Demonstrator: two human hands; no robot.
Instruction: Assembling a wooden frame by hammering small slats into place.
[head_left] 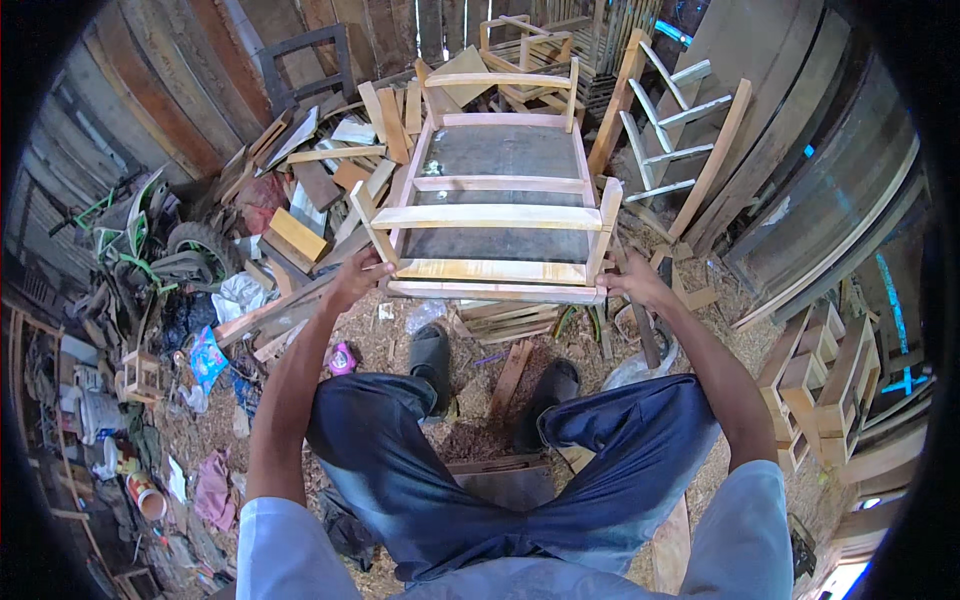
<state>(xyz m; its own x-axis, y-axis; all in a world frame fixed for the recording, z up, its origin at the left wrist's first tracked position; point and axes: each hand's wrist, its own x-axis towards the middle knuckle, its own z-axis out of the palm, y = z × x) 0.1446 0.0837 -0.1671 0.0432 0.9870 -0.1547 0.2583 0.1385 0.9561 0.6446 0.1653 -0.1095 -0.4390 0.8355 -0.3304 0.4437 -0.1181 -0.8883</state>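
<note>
Grasping a pale wooden frame at upper centre, left hand and right hand each hold a near corner.
Some fingertips are hidden at the wood; any printing on the blue packet, left of the frame's middle, is too small to read. Scrap wood crowds the upper left beside a green-trimmed bike.

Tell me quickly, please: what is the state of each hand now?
Left hand: holding the wooden frame at its near left corner.
Right hand: holding its near right corner; whether also the stick below, cannot tell.
</note>
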